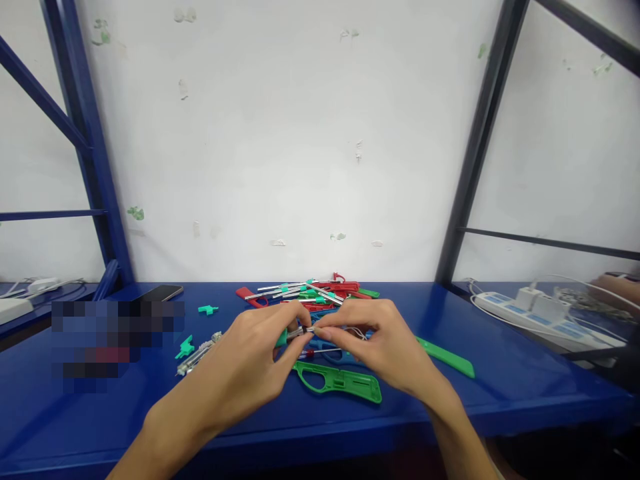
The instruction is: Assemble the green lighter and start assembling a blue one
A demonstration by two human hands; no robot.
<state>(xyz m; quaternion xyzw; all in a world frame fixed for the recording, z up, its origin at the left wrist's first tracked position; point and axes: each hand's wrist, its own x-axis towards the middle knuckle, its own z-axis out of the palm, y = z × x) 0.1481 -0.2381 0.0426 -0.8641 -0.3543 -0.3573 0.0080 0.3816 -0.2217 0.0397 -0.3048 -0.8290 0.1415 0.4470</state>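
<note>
My left hand is closed, thumb and fingers pinching a small metal lighter part with a teal piece beside it. From the right, my right hand pinches at the tip of the same part, its fingertips almost meeting the left ones. A thin pale wire loops under the right fingers; where it ends is hidden. Below the hands lies a green lighter shell half, hollow side up. Behind it are a screwdriver and blue lighter shells, partly covered by the hands.
A pile of metal tubes with teal pieces and red shells lies at the back. Teal trigger pieces, clear lighter innards and a phone are left. A green shell and power strip are right.
</note>
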